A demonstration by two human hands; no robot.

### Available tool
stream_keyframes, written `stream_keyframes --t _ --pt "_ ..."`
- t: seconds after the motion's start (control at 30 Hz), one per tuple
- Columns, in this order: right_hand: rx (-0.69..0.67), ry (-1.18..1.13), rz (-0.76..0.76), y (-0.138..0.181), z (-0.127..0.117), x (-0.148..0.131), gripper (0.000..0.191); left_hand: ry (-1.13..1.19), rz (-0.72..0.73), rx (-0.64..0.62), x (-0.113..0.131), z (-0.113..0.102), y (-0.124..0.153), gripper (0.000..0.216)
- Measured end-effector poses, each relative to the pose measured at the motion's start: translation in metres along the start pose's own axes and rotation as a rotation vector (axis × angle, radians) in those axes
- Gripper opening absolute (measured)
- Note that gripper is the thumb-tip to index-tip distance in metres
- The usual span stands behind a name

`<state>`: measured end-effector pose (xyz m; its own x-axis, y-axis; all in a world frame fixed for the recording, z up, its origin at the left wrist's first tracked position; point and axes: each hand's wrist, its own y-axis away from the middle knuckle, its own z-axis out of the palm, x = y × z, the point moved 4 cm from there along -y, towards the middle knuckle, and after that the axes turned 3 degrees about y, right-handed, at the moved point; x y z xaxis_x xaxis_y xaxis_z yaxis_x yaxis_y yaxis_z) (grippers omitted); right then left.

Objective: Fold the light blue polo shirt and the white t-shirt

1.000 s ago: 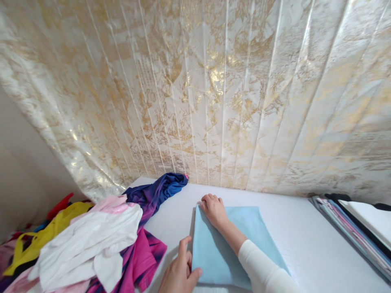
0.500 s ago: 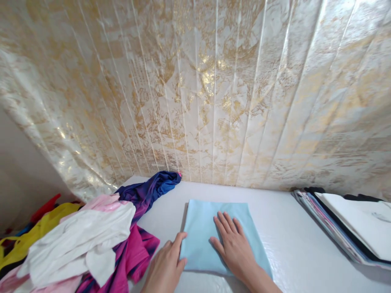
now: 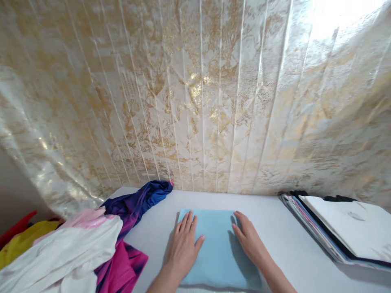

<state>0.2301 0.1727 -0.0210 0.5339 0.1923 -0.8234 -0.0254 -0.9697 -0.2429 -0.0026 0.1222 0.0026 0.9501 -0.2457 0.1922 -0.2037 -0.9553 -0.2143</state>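
Observation:
A folded light blue cloth lies flat on the white table in front of me. My left hand rests flat on the cloth's left part, fingers stretched out and together. Along the cloth's right edge my right hand lies flat too, fingers extended toward the wall. Neither hand grips anything.
A heap of loose clothes in white, pink, magenta, yellow and dark blue fills the left side. A stack of folded garments with a white one on top sits at the right. A gold-patterned curtain hangs behind the table.
My left hand has moved from the cloth's left edge onto its surface. My right hand has slid from the cloth's middle to its right edge. The view has tilted slightly.

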Motion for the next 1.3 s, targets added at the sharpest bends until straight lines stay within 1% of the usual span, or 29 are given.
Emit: stream_keyframes --t 0.07,0.1,0.17,0.23,0.3,0.43,0.5,0.6,0.67,0.77,0.87,1.0,1.13,1.23,1.3 --pt "0.010 -0.101 0.127 -0.014 -0.023 0.013 0.045 0.021 -0.018 -0.035 -0.005 0.000 -0.001 0.060" --pt "-0.009 -0.141 0.170 -0.018 -0.030 0.016 0.046 0.035 -0.033 -0.069 -0.006 -0.001 -0.002 0.061" --pt "-0.072 -0.229 0.242 -0.022 -0.038 0.018 0.046 0.058 -0.060 -0.130 -0.006 -0.004 -0.008 0.065" --pt "-0.138 -0.325 0.301 -0.022 -0.037 0.016 0.043 0.075 -0.063 -0.149 -0.002 -0.008 -0.018 0.066" --pt "-0.178 -0.386 0.332 -0.020 -0.034 0.011 0.041 0.090 -0.022 -0.156 0.005 -0.009 -0.028 0.065" --pt "-0.269 -0.478 0.399 -0.016 -0.028 0.005 0.036 0.127 0.116 -0.191 0.025 0.000 -0.038 0.062" --pt "-0.328 -0.443 0.432 -0.016 -0.025 0.005 0.032 0.141 0.164 -0.186 0.031 0.005 -0.038 0.061" --pt "-0.388 -0.314 0.436 -0.017 -0.020 0.007 0.031 0.147 0.200 -0.175 0.034 0.009 -0.035 0.058" --pt "-0.392 -0.281 0.430 -0.018 -0.017 0.007 0.032 0.156 0.229 -0.163 0.034 0.009 -0.033 0.055" --pt "-0.360 -0.301 0.432 -0.019 -0.015 0.006 0.037 0.181 0.265 -0.139 0.034 0.006 -0.032 0.050" --pt "-0.347 -0.354 0.426 -0.020 -0.013 0.006 0.043 0.201 0.262 -0.141 0.035 0.004 -0.032 0.046" --pt "-0.361 -0.355 0.427 -0.020 -0.009 0.006 0.046 0.194 0.248 -0.166 0.037 0.003 -0.032 0.048" --pt "-0.333 -0.351 0.433 -0.020 -0.010 0.006 0.050 0.186 0.245 -0.199 0.037 0.004 -0.032 0.051" --pt "-0.354 -0.391 0.416 -0.019 -0.011 0.005 0.054 0.184 0.287 -0.208 0.038 0.006 -0.032 0.052" --pt "-0.379 -0.370 0.396 -0.018 -0.011 0.004 0.055 0.172 0.317 -0.219 0.039 0.008 -0.033 0.052"
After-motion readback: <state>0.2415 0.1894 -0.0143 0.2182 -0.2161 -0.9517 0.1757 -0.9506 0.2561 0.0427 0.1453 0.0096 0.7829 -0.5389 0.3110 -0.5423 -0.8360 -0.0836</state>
